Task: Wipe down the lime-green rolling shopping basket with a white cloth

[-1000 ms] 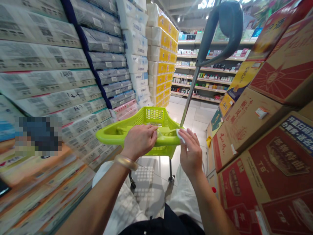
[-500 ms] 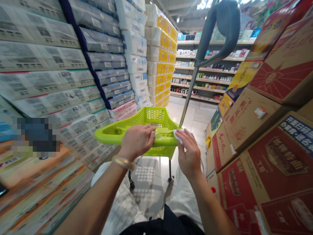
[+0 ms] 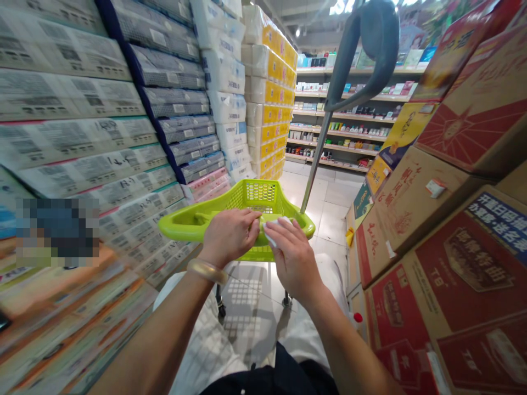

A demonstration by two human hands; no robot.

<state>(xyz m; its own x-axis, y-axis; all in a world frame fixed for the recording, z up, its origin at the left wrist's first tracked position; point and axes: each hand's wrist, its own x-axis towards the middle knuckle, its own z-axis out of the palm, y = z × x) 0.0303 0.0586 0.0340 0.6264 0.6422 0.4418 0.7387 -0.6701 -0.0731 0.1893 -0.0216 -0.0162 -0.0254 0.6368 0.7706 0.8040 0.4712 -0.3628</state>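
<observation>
A lime-green shopping cart (image 3: 181, 229) with a perforated basket stands in front of me on casters. My left hand (image 3: 231, 235), below a gold bangle (image 3: 206, 270), is closed around the cart's near rim, left of its middle. Close beside it, my right hand (image 3: 294, 252) presses a white wipe (image 3: 273, 231) against the same rim, fingers laid over the wipe. Part of the wipe is hidden under the fingers. From the cart's right side a metal pole rises to a grey loop handle (image 3: 366, 60).
Stacked tissue packs (image 3: 269, 99) line the left side. Cardboard cartons (image 3: 420, 203) are piled along the right. Shelves (image 3: 341, 118) of small goods stand at the far end, beyond the tiled floor (image 3: 325, 192). A blurred patch covers something at the left.
My right hand has slid left along the rim with the wipe, from the right corner to beside my left hand. The left hand keeps its place on the rim.
</observation>
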